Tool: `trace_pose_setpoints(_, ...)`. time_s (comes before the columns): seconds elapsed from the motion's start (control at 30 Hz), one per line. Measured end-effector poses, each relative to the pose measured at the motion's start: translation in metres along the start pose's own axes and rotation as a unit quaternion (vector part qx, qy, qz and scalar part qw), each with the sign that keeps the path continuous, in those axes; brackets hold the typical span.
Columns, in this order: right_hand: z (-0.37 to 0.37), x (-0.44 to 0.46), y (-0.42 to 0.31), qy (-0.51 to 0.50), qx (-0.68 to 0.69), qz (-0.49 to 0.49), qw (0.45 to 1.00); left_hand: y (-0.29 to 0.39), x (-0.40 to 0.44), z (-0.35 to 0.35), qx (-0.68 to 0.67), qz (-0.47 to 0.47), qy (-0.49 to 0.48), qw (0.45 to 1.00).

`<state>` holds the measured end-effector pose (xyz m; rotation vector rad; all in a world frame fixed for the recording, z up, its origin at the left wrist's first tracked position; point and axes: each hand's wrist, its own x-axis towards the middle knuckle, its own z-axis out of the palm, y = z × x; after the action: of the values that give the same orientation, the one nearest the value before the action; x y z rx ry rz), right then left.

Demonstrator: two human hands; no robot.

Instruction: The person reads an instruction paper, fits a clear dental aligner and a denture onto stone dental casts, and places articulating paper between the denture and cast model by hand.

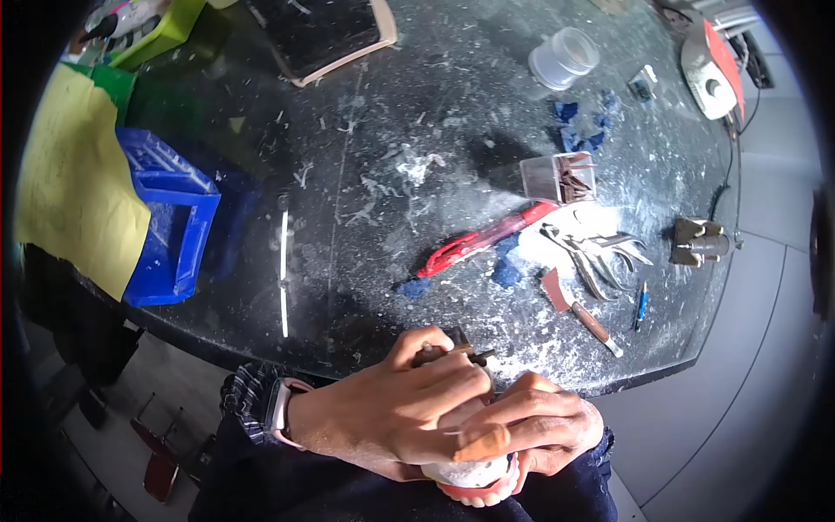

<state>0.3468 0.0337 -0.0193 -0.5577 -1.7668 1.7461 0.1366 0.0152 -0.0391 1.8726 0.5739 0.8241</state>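
Observation:
My left hand (417,404), with a watch on its wrist, is closed around a dental articulator whose dark metal and brass parts (457,350) stick out past the fingers. Below the hands shows a denture model (477,487) with white teeth, pink gum and a white plaster base. My right hand (544,424) is closed beside it, its fingertips close to the teeth. Between the hands, the orange-brown wooden handle (483,445) of a tool points up toward me from my right fingers. The tool's working end is hidden.
On the dusty dark table lie a red pen (483,241), pliers (591,257), a wooden-handled knife (593,329) and a blue pencil-like tool (642,306). A clear box of brown sticks (557,180), a lidded jar (564,59) and a metal articulator (700,242) stand rightward. A blue bin (174,217) is left.

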Motion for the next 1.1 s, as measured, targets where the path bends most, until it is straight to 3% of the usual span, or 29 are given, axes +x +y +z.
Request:
trace_pose_setpoints(0.13, -0.002, -0.006, 0.010, -0.018, -0.028, -0.055, 0.998, 0.002, 0.004, 0.000, -0.019, -0.020, 0.018, 0.999)
trace_pose_setpoints(0.23, 0.004, -0.003, 0.014, 0.033, -0.019, -0.077, 0.996, 0.003, 0.007, -0.005, -0.019, -0.026, 0.024, 0.999)
trace_pose_setpoints(0.33, 0.001, -0.004, 0.009, 0.016, -0.021, -0.032, 0.999, 0.003, 0.007, -0.004, -0.058, -0.036, 0.052, 0.996)
trace_pose_setpoints(0.43, 0.006, 0.002, 0.006, 0.047, -0.050, -0.054, 0.996, 0.003, 0.009, -0.008, -0.094, -0.031, 0.095, 0.991)
trace_pose_setpoints(0.6, 0.002, 0.006, 0.006, -0.003, -0.023, -0.049, 0.999, 0.003, 0.009, -0.009, -0.033, -0.067, 0.077, 0.994)
trace_pose_setpoints(0.7, 0.002, 0.006, 0.007, -0.003, 0.015, -0.040, 0.999, 0.000, 0.007, -0.010, -0.076, -0.052, 0.056, 0.994)
trace_pose_setpoints(0.73, 0.001, 0.007, 0.007, 0.000, 0.007, -0.042, 0.999, 0.002, 0.014, -0.021, -0.057, -0.094, -0.017, 0.994)
trace_pose_setpoints(0.77, 0.000, 0.009, 0.007, 0.003, -0.003, -0.046, 0.999, -0.002, 0.010, -0.017, -0.039, -0.025, 0.060, 0.997)
trace_pose_setpoints(0.83, 0.004, 0.021, 0.001, 0.093, 0.008, -0.032, 0.995, -0.006, 0.007, 0.006, -0.185, 0.001, 0.215, 0.959)
trace_pose_setpoints(0.87, 0.009, 0.025, -0.001, 0.153, -0.055, -0.050, 0.985, -0.002, 0.007, -0.001, -0.202, -0.030, 0.180, 0.962)
trace_pose_setpoints(0.9, 0.013, 0.027, -0.002, 0.213, -0.116, -0.067, 0.968, -0.006, 0.007, 0.001, -0.208, -0.023, 0.218, 0.953)
trace_pose_setpoints(0.93, 0.011, 0.032, 0.001, 0.204, -0.159, -0.114, 0.959, -0.010, 0.006, 0.004, -0.214, -0.016, 0.255, 0.943)
trace_pose_setpoints(1.03, 0.018, 0.042, -0.004, 0.234, -0.191, -0.088, 0.949, -0.023, 0.007, 0.016, -0.258, 0.004, 0.371, 0.892)
trace_pose_setpoints(1.1, 0.018, 0.044, -0.005, 0.240, -0.165, -0.076, 0.954, -0.008, 0.010, 0.011, -0.251, -0.110, 0.376, 0.885)
